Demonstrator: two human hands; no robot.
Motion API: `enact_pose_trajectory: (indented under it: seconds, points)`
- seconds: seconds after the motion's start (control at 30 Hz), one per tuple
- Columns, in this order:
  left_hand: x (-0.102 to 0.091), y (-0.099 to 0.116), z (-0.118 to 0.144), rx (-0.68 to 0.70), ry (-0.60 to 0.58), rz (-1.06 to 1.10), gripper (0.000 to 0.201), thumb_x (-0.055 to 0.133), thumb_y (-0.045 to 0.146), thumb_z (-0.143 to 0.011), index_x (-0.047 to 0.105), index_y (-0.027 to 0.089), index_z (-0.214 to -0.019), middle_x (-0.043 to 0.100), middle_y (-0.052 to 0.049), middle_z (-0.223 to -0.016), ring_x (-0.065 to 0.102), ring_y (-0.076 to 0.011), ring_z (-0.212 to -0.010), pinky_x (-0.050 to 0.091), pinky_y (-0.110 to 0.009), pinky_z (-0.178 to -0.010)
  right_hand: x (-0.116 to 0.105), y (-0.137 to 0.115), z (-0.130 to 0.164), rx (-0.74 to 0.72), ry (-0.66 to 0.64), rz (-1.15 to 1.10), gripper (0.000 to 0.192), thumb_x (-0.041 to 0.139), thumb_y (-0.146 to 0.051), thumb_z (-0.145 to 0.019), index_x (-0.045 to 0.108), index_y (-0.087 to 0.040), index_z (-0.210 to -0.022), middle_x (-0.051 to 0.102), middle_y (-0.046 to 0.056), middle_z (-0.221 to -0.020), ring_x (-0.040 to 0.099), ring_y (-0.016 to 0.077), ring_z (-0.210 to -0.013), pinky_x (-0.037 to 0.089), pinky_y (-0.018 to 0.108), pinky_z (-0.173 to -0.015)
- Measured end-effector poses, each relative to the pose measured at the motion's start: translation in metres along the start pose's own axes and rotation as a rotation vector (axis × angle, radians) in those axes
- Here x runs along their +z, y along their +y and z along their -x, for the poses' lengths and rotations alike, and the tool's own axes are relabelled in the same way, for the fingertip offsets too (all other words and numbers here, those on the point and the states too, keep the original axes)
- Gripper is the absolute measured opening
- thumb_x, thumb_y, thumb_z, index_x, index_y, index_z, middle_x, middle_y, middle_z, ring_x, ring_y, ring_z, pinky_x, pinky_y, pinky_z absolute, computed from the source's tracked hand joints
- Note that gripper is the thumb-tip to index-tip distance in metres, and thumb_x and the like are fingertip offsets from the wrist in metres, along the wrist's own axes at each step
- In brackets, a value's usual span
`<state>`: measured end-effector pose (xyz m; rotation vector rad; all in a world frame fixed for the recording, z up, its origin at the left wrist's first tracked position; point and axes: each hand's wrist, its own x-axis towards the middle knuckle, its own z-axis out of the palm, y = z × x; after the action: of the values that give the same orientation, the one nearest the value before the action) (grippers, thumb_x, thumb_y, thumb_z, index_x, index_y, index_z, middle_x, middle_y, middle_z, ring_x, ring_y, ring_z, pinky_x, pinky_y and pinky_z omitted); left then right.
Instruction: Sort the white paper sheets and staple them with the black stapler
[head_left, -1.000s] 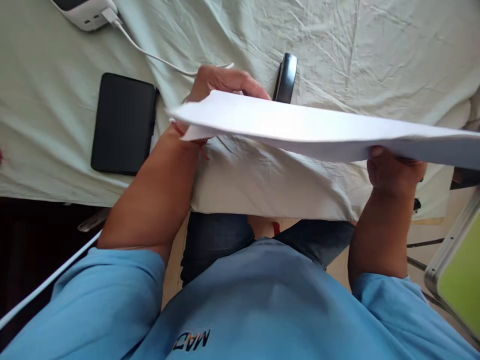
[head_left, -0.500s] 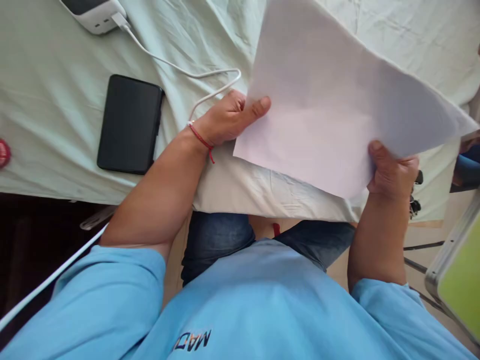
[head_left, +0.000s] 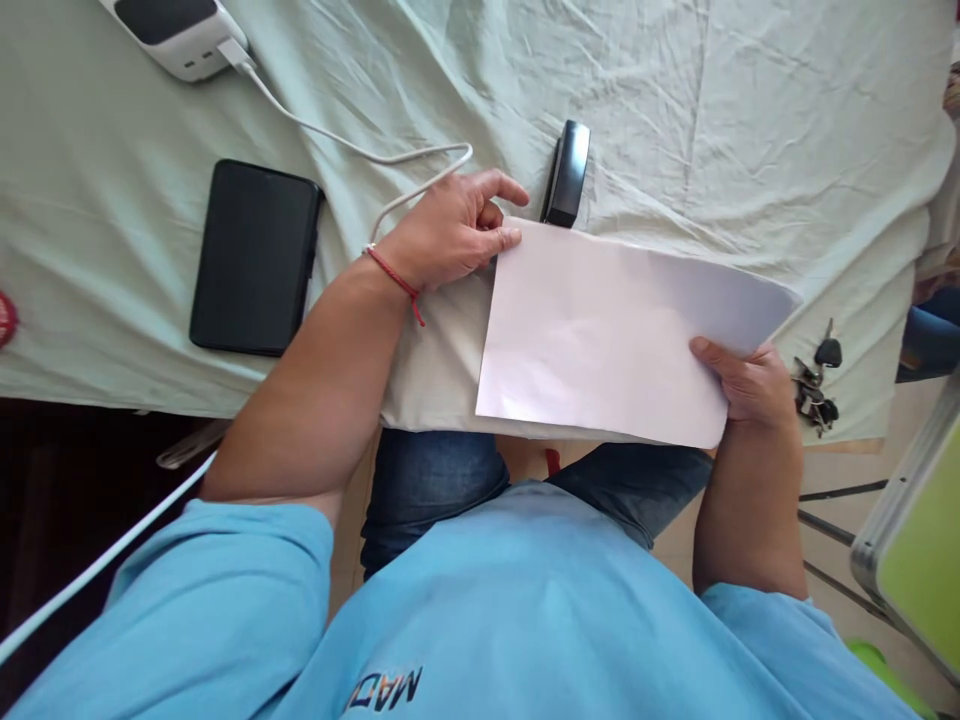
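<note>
On the cloth-covered table point(head_left: 675, 120), the white paper point(head_left: 600, 340) lies flat, right hand point(head_left: 750, 385) pinching its near corner, left hand point(head_left: 450, 230) fingertips loosely spread on the far corner. Squaring the edges probably calls for light, even pressure, clear of the stapler point(head_left: 568, 172).

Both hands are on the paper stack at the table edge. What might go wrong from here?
The paper stack overhangs the table's near edge, pinched only at its right corner by the right hand; the left hand merely touches its left edge, so sheets may slide or fan apart. The stapler sits against the stack's far edge and may get nudged. The white cable runs just behind the left hand and could snag.
</note>
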<state>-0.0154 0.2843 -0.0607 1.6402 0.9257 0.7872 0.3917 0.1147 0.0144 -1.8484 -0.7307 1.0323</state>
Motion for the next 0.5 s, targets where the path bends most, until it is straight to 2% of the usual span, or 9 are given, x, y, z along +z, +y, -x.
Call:
enact_pose_trajectory:
  seconds: [0.17,0.27,0.37,0.5]
  points:
    - [0.005,0.022,0.005,-0.012,0.025,-0.202,0.020,0.081,0.037,-0.087,0.087,0.027,-0.102,0.069,0.000,-0.068,0.056,-0.0197,-0.068,0.044,-0.040,-0.068,-0.004,-0.002,0.002,0.112,-0.079,0.097,0.041,0.117,-0.042,-0.049,0.091,-0.028,-0.077,0.090,0.001,-0.084,0.080,0.0217,-0.067,0.071,0.034,-0.062]
    - [0.008,0.027,0.005,-0.016,0.027,-0.246,0.017,0.076,0.034,-0.087,0.088,0.026,-0.096,0.073,0.000,-0.071,0.055,-0.0189,-0.070,0.046,-0.038,-0.070,-0.004,-0.001,-0.002,0.133,-0.111,0.119,0.048,0.118,-0.049,-0.048,0.091,-0.026,-0.081,0.090,0.002,-0.084,0.079,0.0214,-0.067,0.071,0.034,-0.062]
    - [0.009,0.026,0.004,-0.010,0.041,-0.246,0.016,0.075,0.032,-0.089,0.088,0.025,-0.095,0.073,0.001,-0.070,0.059,-0.0200,-0.075,0.048,-0.037,-0.074,-0.001,-0.001,-0.007,0.070,-0.114,0.092,0.058,0.117,-0.061,-0.049,0.091,-0.024,-0.086,0.088,0.003,-0.080,0.079,0.0219,-0.065,0.070,0.034,-0.060]
    - [0.010,0.024,0.005,0.031,0.070,-0.230,0.015,0.075,0.034,-0.089,0.088,0.027,-0.091,0.077,-0.001,-0.074,0.067,-0.0250,-0.078,0.052,-0.041,-0.076,0.005,-0.004,-0.017,-0.077,-0.116,0.063,0.057,0.112,-0.066,-0.059,0.090,-0.025,-0.091,0.086,0.001,-0.080,0.080,0.0235,-0.068,0.072,0.038,-0.067]
